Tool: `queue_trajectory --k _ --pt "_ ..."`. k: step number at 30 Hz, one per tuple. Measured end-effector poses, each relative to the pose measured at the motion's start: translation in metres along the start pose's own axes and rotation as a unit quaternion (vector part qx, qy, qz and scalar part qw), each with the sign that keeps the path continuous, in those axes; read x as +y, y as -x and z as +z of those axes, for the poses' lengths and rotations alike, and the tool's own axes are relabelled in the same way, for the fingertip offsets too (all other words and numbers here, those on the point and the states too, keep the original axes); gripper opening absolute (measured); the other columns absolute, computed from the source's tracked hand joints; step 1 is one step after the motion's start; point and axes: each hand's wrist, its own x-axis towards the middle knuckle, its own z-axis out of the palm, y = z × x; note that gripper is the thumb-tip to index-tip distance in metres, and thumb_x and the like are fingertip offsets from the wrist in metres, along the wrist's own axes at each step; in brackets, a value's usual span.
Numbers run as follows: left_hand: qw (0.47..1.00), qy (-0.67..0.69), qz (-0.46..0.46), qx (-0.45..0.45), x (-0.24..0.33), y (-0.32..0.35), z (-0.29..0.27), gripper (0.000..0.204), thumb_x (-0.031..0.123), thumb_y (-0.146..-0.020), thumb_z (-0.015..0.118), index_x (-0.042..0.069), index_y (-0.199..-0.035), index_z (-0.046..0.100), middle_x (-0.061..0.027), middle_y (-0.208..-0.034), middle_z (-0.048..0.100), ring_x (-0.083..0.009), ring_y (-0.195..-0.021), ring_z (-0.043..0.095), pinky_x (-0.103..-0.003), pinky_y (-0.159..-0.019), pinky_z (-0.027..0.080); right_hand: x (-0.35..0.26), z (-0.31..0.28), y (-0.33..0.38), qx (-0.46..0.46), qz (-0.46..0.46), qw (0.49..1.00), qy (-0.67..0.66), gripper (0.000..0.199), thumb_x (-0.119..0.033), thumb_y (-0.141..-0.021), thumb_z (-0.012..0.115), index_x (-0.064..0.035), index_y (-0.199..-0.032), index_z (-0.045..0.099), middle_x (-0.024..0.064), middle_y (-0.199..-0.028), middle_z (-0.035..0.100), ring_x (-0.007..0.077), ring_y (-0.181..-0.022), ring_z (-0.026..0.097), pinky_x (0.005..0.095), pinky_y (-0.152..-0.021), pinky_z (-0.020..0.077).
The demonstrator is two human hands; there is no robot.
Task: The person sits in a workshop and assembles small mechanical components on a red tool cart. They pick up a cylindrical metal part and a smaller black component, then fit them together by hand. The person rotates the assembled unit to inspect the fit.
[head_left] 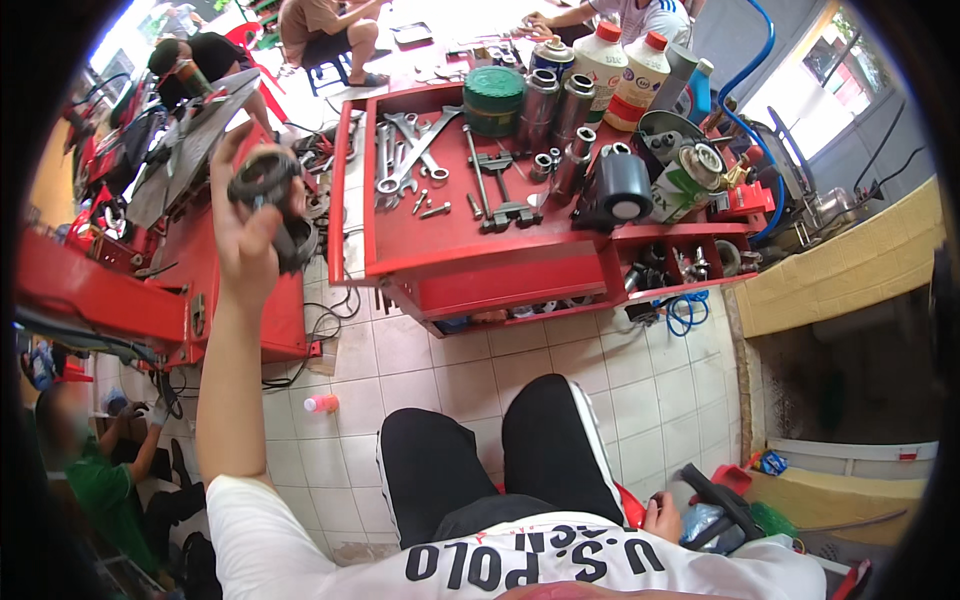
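My left hand point(246, 235) is raised at the left and closed round a dark, greasy metal part with a ring-shaped end point(264, 180). The part's exact kind is unclear. Beyond it stands a red tool trolley point(440, 262). Low at the right, my right hand point(662, 517) rests beside my thigh, next to a red seat edge point(631, 507). Its fingers are loosely bent and apart, with nothing visible in them.
Spanners point(412, 150), a puller point(505, 205), sockets point(538, 105), a green tin point(494, 100) and bottles point(603, 70) crowd the trolley top. A small pink bottle point(321, 403) stands on the tiles. A person in green point(105, 490) sits at the left; others work farther off.
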Motion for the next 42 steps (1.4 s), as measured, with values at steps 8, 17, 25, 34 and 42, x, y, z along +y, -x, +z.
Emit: queue_trajectory --k 8,17,25,34,42 --pt "0.956 0.236 -0.165 0.056 -0.008 -0.044 0.062 0.11 0.06 -0.082 0.083 0.005 -0.158 0.026 -0.0113 -0.115 0.062 -0.0166 -0.081 0.064 -0.032 -0.073 0.055 -0.01 -0.018 -0.012 -0.088 0.074 0.987 0.115 0.03 -0.03 -0.103 0.058 -0.0017 -0.114 0.063 0.0247 -0.101 0.072 0.046 -0.091 0.071 0.0558 -0.08 0.0539" --pt "0.865 0.13 -0.46 0.154 0.117 0.067 -0.023 0.101 0.053 -0.086 0.075 0.004 -0.159 0.025 -0.0093 -0.106 0.058 -0.0168 -0.077 0.061 -0.031 -0.072 0.052 -0.2 -0.024 -0.113 -0.09 -0.086 0.991 -0.038 0.035 -0.027 -0.111 0.049 0.003 -0.127 0.055 0.025 -0.103 0.07 0.0412 -0.094 0.07 0.0471 -0.085 0.054" --pt "0.799 0.145 -0.522 0.261 0.12 0.104 -0.109 0.088 0.045 -0.089 0.072 0.011 -0.159 0.03 -0.0104 -0.106 0.059 -0.0172 -0.074 0.063 -0.029 -0.065 0.054 -0.509 -0.036 -0.16 -0.235 -0.119 0.927 -0.267 0.033 -0.026 -0.115 0.04 -0.0006 -0.125 0.057 0.0081 -0.089 0.069 0.0144 -0.078 0.062 0.0314 -0.075 0.0525" --pt "0.78 0.161 -0.577 0.18 -0.022 0.111 -0.243 0.084 0.04 -0.092 0.069 0.007 -0.159 0.032 -0.0085 -0.099 0.063 -0.0149 -0.077 0.062 -0.03 -0.071 0.052 -0.71 0.078 -0.107 -0.288 -0.061 0.884 -0.363 0.033 -0.027 -0.115 0.042 0.0003 -0.124 0.059 0.0078 -0.094 0.069 0.014 -0.084 0.064 0.0301 -0.08 0.0538" --pt "0.74 0.127 -0.641 0.161 -0.084 0.098 -0.328 0.088 0.046 -0.09 0.069 0.006 -0.159 0.032 -0.0124 -0.103 0.062 -0.0165 -0.078 0.063 -0.031 -0.07 0.054 -0.784 0.144 -0.135 -0.3 -0.024 0.873 -0.385 0.028 -0.023 -0.115 0.043 -0.0008 -0.124 0.059 0.0066 -0.091 0.068 0.0113 -0.08 0.06 0.0284 -0.077 0.0521"
